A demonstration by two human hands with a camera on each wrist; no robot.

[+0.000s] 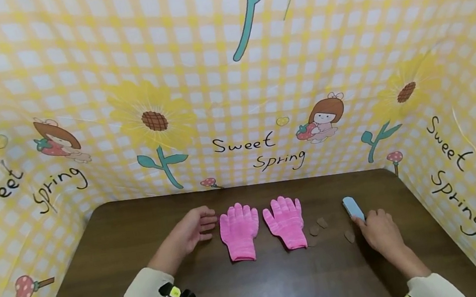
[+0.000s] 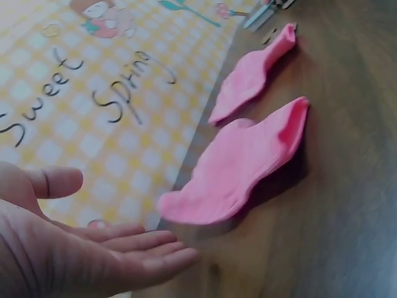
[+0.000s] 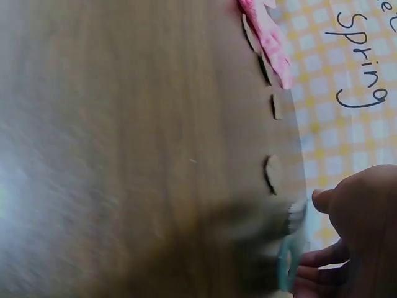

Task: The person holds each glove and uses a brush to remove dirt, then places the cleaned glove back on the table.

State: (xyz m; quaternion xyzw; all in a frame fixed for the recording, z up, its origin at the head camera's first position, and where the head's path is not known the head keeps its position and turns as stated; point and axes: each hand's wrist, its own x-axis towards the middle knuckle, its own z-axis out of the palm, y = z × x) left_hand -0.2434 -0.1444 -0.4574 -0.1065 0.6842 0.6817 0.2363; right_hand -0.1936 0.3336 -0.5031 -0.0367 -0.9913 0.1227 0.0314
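Observation:
Two pink knit gloves lie fingers-away on the table: the left glove and the right glove. My left hand hangs just left of the left glove, fingers spread and nothing in them; the left wrist view shows its palm and loose fingers. Far to the right, my right hand is over the near end of a small light-blue object. In the right wrist view its fingertips meet the teal edge of that object, while the thumb stands apart from it.
Several thin brown pieces lie between the right glove and my right hand, one piece nearest that hand. The dark wooden table is backed and flanked by a yellow-checked printed cloth.

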